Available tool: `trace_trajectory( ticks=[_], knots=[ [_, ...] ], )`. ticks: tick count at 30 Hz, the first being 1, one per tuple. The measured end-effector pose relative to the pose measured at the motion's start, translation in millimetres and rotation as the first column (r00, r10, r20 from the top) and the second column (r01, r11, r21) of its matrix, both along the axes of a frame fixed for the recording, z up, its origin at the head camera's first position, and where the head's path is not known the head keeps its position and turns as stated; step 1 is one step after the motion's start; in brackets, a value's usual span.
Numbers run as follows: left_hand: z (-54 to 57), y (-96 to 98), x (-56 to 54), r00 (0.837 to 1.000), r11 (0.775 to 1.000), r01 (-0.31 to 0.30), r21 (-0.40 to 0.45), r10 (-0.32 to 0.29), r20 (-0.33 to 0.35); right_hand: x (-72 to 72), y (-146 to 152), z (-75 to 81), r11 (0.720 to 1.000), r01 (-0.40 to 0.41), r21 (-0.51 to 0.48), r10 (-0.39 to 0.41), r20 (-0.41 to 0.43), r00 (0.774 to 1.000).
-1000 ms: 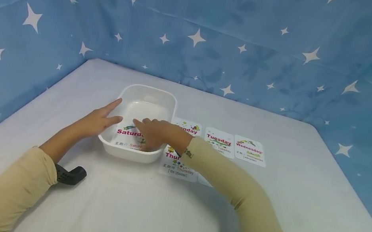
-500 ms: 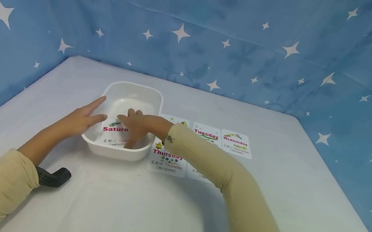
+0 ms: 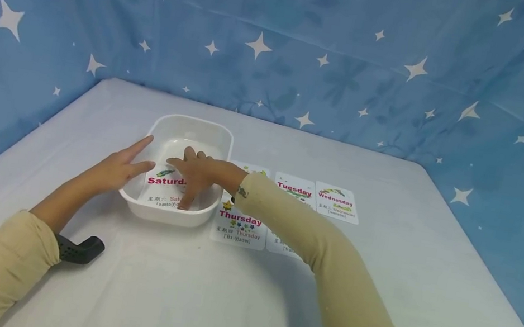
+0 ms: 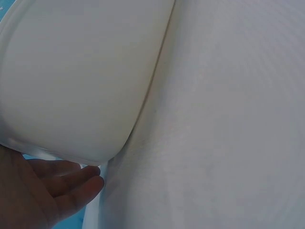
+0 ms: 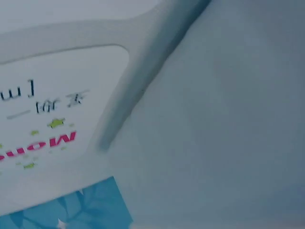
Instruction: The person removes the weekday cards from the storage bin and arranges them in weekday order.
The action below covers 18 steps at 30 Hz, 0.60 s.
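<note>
In the head view, a white plastic tub (image 3: 167, 216) stands on the table. Inside it lies a white "Saturday" card (image 3: 160, 191), its right part covered by my right hand (image 3: 196, 172). That hand reaches over the card with thumb and fingers spread; fingertip contact is unclear. At the tub's left side, my left hand (image 3: 116, 168) touches the rim, its index finger and thumb extended. Its other fingers (image 4: 71, 183) lie along the tub's outside in the left wrist view. The right wrist view shows a "Monday" card (image 5: 52, 119) and no hand.
Right of the tub, "Tuesday" (image 3: 295, 187), "Wednesday" (image 3: 337, 203) and "Thursday" (image 3: 239, 228) cards lie on the white tablecloth (image 3: 200, 301). Another card is partly under the right sleeve (image 3: 293, 225). A black curved piece (image 3: 82, 251) sits by the left wrist. Blue star-patterned cloth (image 3: 279, 47) hangs behind.
The head view has shifted, so the scene sits further left. My right hand has moved slightly within the tub and its fingers are more spread. The left hand stays at the rim.
</note>
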<state>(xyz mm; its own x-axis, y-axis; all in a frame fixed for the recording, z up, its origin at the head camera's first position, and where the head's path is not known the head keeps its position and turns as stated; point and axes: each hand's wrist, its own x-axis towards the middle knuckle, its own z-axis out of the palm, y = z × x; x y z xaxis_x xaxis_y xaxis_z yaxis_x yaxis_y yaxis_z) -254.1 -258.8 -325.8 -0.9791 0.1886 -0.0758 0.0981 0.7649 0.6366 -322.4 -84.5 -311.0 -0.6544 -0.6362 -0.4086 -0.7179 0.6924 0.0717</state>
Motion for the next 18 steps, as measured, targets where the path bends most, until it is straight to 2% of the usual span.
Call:
trace_trajectory(
  ticks=[6, 10, 13, 18],
  knots=[
    [1.6, -0.8, -0.6, 1.0, 1.0, -0.006, -0.009, 0.006, -0.005, 5.6, 1, 4.5, 0.991, -0.077, 0.107, 0.091, -0.134, 0.987],
    [1.1, -2.1, -0.6, 1.0, 1.0, -0.015, -0.001, 0.015, 0.007, 7.6, 0, 6.0, 0.983, -0.078, 0.164, 0.103, -0.151, 0.983],
    [-0.1, -1.1, -0.6, 1.0, 1.0, -0.012, 0.018, 0.011, 0.015, 6.2, 3, 7.6, 0.982, -0.096, 0.163, 0.125, -0.175, 0.977],
    [-0.2, 0.7, -0.3, 1.0, 1.0, -0.01, 0.018, 0.009, 0.013, 0.3, 16, 20.2, 0.99, -0.122, 0.071, 0.135, -0.22, 0.966]
  ],
)
